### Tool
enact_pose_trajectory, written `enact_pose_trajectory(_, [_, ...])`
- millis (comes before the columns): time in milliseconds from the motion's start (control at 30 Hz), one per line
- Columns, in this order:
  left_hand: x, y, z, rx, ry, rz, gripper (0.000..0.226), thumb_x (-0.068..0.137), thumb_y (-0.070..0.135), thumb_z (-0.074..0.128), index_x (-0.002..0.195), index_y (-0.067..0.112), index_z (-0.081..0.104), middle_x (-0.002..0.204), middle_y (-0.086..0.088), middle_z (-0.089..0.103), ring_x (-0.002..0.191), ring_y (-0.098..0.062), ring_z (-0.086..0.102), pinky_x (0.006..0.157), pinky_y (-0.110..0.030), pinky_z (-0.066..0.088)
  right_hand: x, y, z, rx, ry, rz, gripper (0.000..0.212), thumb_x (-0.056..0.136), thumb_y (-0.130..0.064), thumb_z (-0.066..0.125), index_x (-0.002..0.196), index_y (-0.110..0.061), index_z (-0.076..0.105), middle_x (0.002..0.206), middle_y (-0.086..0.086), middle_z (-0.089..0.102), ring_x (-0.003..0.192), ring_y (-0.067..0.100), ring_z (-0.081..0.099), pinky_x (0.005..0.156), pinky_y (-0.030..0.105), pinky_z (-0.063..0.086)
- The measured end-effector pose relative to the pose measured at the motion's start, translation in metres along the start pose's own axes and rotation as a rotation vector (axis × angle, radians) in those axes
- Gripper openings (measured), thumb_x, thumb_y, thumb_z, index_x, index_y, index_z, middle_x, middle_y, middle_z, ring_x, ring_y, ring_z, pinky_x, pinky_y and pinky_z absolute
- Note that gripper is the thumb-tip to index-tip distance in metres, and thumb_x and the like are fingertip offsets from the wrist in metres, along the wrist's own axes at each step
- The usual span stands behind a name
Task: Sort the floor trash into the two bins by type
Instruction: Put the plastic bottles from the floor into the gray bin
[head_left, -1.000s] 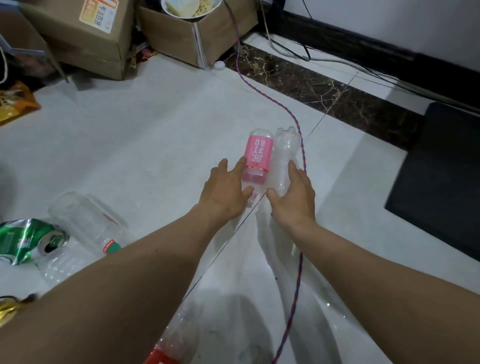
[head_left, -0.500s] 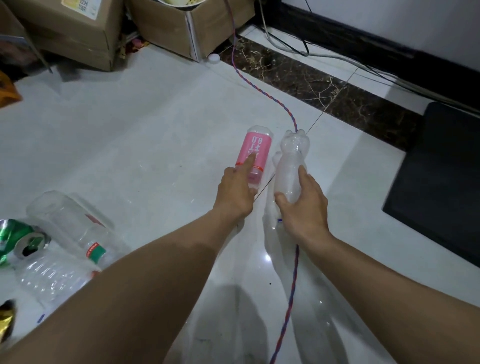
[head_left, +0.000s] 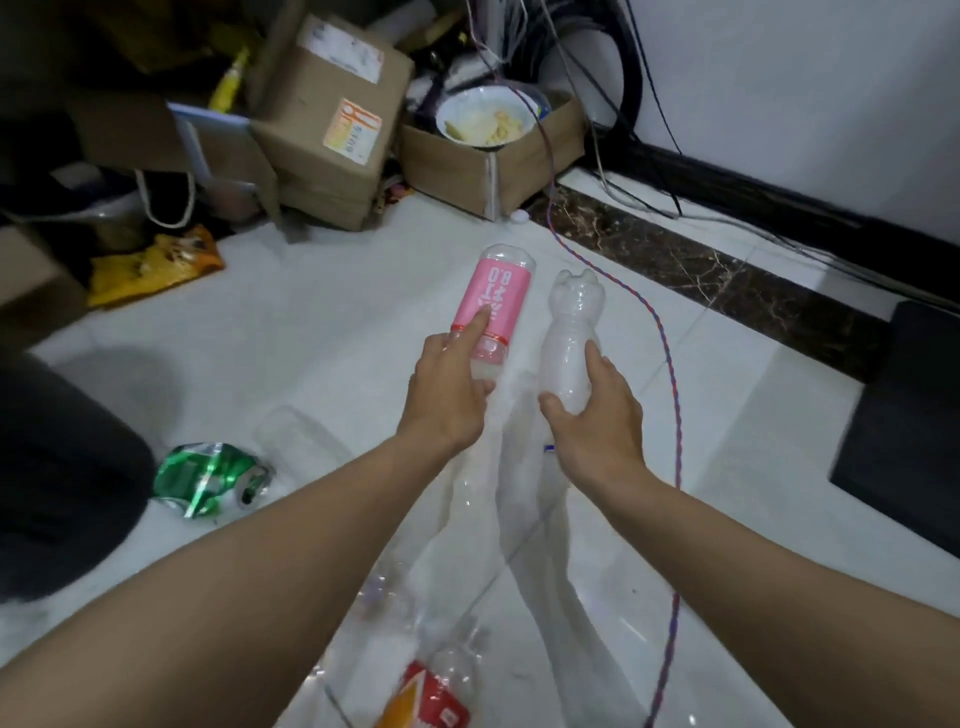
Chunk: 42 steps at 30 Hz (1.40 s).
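Raised from the floor (head_left: 311, 338), pink-labelled bottle (head_left: 496, 296) is gripped by left hand (head_left: 447, 400), clear bottle (head_left: 569, 332) by curled right hand (head_left: 597, 421).

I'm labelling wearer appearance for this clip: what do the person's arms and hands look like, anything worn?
The left forearm and right forearm are bare to the frame's edge, no sleeves in view. The left hand and right hand wear no gloves; no watch, ring or bracelet shows.

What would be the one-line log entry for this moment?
left hand: holds pink-label bottle | right hand: grips clear bottle | green can: on floor
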<state>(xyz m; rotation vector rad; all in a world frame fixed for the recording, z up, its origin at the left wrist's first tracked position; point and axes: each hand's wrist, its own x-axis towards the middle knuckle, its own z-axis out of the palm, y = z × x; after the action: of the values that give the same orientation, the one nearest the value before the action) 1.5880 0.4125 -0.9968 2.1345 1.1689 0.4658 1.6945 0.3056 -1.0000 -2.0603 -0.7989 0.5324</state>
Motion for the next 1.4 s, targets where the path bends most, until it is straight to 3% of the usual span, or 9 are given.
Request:
enact_pose_trajectory(133, [-0.019, -0.006, -0.073, -0.002, 0.091, 0.016, 0.074, 0.094, 0.006, 0.058, 0.15, 0.037, 0.021, 0.137, -0.005, 0.038, 0.074, 0.006, 0.042, 0.073, 0.007, 0.022, -0.022, -0.063, 0.03, 0.042, -0.018, -0.123, 0.07, 0.091, -0.025, 0.061, 0.152, -0.023, 0.027, 0.151, 0.005, 0.037, 0.139, 0.022, 0.034, 0.112, 0.043, 0.034])
enact_pose_trajectory(333, [-0.056, -0.039, -0.19, 0.104, 0.27, 0.043, 0.074, 0.093, 0.015, 0.062, 0.15, 0.037, 0.021, 0.136, -0.009, 0.041, 0.117, -0.025, 0.048, 0.097, -0.024, 0.037, -0.063, -0.153, 0.08, 0.125, -0.044, -0.253, 0.075, 0.091, -0.026, 0.062, 0.153, -0.027, 0.021, 0.157, -0.001, 0.027, 0.142, 0.021, 0.027, 0.104, 0.051, 0.043])
enact_pose_trajectory(467, [-0.08, -0.068, -0.268, 0.201, 0.366, 0.072, 0.073, 0.093, 0.016, 0.06, 0.151, 0.035, 0.019, 0.138, -0.01, 0.037, 0.12, -0.026, 0.043, 0.09, -0.019, 0.031, -0.093, -0.217, 0.116, 0.175, -0.071, -0.344, 0.075, 0.088, -0.028, 0.064, 0.152, -0.03, 0.024, 0.152, -0.002, 0.035, 0.137, 0.024, 0.036, 0.097, 0.055, 0.048])
enact_pose_trajectory(633, [-0.122, -0.102, -0.35, 0.237, 0.495, 0.041, 0.069, 0.095, 0.019, 0.057, 0.151, 0.034, 0.021, 0.136, -0.009, 0.036, 0.115, -0.028, 0.048, 0.095, -0.032, 0.042, -0.13, -0.294, 0.164, 0.143, -0.122, -0.502, 0.071, 0.092, -0.025, 0.062, 0.152, -0.02, 0.025, 0.156, -0.002, 0.03, 0.143, 0.017, 0.027, 0.117, 0.034, 0.025])
enact_pose_trajectory(767, [-0.161, -0.138, -0.41, 0.268, 0.594, -0.049, 0.072, 0.095, 0.015, 0.058, 0.151, 0.035, 0.018, 0.139, -0.006, 0.034, 0.117, -0.025, 0.047, 0.094, -0.028, 0.039, -0.164, -0.343, 0.206, 0.203, -0.198, -0.559, 0.072, 0.09, -0.024, 0.064, 0.152, -0.022, 0.028, 0.154, -0.004, 0.034, 0.14, 0.015, 0.032, 0.114, 0.028, 0.028])
enact_pose_trajectory(1000, [-0.235, -0.212, -0.492, 0.356, 0.703, -0.27, 0.074, 0.093, 0.016, 0.058, 0.152, 0.034, 0.017, 0.137, -0.01, 0.034, 0.115, -0.032, 0.048, 0.096, -0.036, 0.041, -0.228, -0.402, 0.279, 0.288, -0.385, -0.602, 0.069, 0.092, -0.02, 0.063, 0.151, -0.026, 0.029, 0.15, -0.007, 0.037, 0.133, 0.017, 0.04, 0.07, 0.001, 0.041])
enact_pose_trajectory(1067, [-0.253, -0.231, -0.506, 0.365, 0.738, -0.32, 0.075, 0.092, 0.014, 0.059, 0.152, 0.032, 0.018, 0.134, -0.009, 0.035, 0.114, -0.031, 0.048, 0.094, -0.033, 0.041, -0.245, -0.417, 0.301, 0.305, -0.42, -0.622, 0.072, 0.09, -0.023, 0.065, 0.152, -0.025, 0.028, 0.151, -0.003, 0.038, 0.136, 0.02, 0.039, 0.091, 0.019, 0.05])
enact_pose_trajectory(1133, [-0.269, -0.249, -0.516, 0.39, 0.762, -0.379, 0.074, 0.093, 0.013, 0.058, 0.153, 0.031, 0.018, 0.134, -0.009, 0.035, 0.112, -0.03, 0.048, 0.087, -0.027, 0.037, -0.265, -0.431, 0.32, 0.311, -0.456, -0.626, 0.074, 0.089, -0.025, 0.066, 0.152, -0.025, 0.028, 0.152, -0.001, 0.038, 0.138, 0.019, 0.036, 0.111, 0.037, 0.037])
enact_pose_trajectory(1400, [-0.294, -0.294, -0.534, 0.373, 0.789, -0.519, 0.073, 0.093, 0.011, 0.057, 0.152, 0.029, 0.018, 0.135, -0.013, 0.033, 0.114, -0.032, 0.047, 0.092, -0.033, 0.042, -0.306, -0.456, 0.369, 0.323, -0.542, -0.648, 0.07, 0.088, -0.02, 0.067, 0.149, -0.025, 0.033, 0.145, -0.004, 0.045, 0.129, 0.014, 0.045, 0.1, 0.02, 0.036])
